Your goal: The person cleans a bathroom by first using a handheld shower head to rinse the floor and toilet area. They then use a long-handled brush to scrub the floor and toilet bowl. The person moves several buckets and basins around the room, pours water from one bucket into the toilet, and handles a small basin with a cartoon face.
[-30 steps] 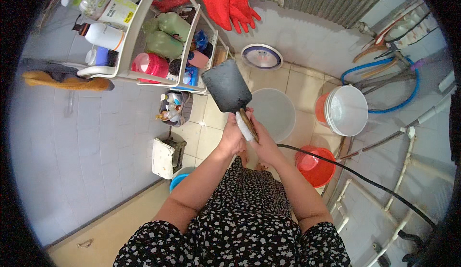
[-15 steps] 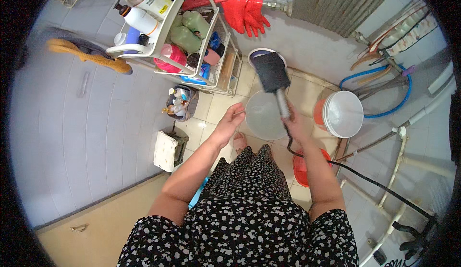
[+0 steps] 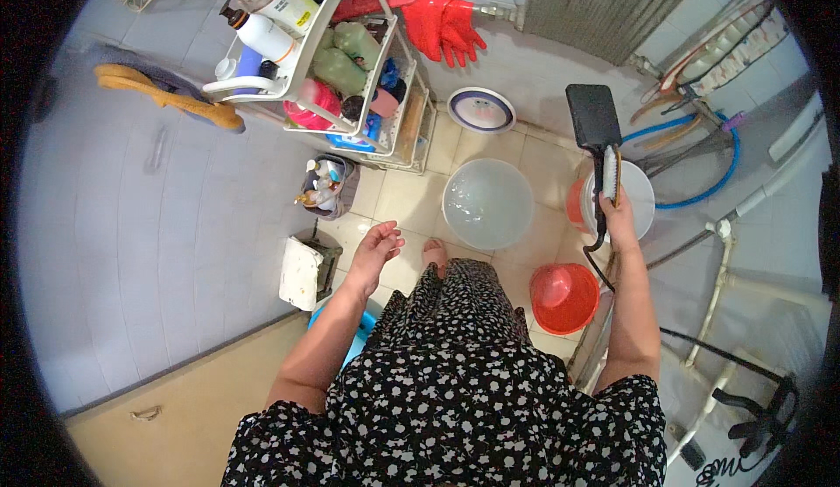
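Side by side at a bare right hand (image 3: 619,223), a brown-backed brush with white bristles (image 3: 612,174) and a flat, black, rectangular paddle with a corded handle (image 3: 593,118) point forward above a round white plastic bucket (image 3: 644,198). The fingers close around the brush; how far they wrap the black handle is unclear. Well apart, the left hand (image 3: 376,255) hangs half-open, fingers loosely curled, near a round, translucent basin (image 3: 487,204).

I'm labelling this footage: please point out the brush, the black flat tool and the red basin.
Brush (image 3: 610,170): head view, on its white bristles.
Black flat tool (image 3: 594,118): head view, on its broad head.
Red basin (image 3: 573,314): head view, on its bare inside.
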`<state>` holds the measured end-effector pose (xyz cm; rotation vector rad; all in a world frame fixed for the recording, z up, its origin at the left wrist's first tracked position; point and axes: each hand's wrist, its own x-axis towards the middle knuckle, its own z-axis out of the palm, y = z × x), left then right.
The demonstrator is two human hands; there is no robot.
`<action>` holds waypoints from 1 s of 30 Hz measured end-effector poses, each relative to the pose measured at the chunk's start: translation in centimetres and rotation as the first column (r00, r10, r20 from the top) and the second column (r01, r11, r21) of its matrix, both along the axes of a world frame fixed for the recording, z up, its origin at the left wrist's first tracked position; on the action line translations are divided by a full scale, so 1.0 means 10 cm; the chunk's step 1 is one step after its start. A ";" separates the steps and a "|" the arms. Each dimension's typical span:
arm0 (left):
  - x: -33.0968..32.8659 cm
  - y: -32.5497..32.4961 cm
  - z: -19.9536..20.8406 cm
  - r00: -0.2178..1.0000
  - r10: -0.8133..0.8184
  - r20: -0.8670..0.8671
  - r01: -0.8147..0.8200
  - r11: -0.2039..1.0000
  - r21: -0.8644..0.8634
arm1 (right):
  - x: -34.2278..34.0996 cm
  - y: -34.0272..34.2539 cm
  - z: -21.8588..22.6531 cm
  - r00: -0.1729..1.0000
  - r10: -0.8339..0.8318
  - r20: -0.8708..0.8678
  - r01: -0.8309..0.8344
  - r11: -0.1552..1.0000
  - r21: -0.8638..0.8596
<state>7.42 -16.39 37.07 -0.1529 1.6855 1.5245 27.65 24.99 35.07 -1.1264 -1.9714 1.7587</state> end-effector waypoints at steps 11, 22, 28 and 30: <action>-0.06 0.29 0.14 0.996 -0.073 -0.044 0.074 0.997 0.025 | 0.31 0.05 0.27 0.981 -0.167 -0.100 0.185 0.958 0.217; 0.26 -0.17 -0.28 0.984 0.107 -0.142 -0.113 0.993 -0.032 | 0.07 -0.52 0.29 0.984 0.180 0.014 -0.179 0.967 0.183; 0.84 -0.72 -0.51 0.940 0.284 -0.188 -0.293 0.956 -0.025 | -0.49 -1.15 0.17 0.871 0.490 0.041 -0.489 0.854 0.179; 1.02 -1.01 -1.00 0.924 0.296 -0.241 -0.326 0.940 -0.098 | -0.63 -1.35 0.07 0.798 0.594 0.103 -0.602 0.777 0.185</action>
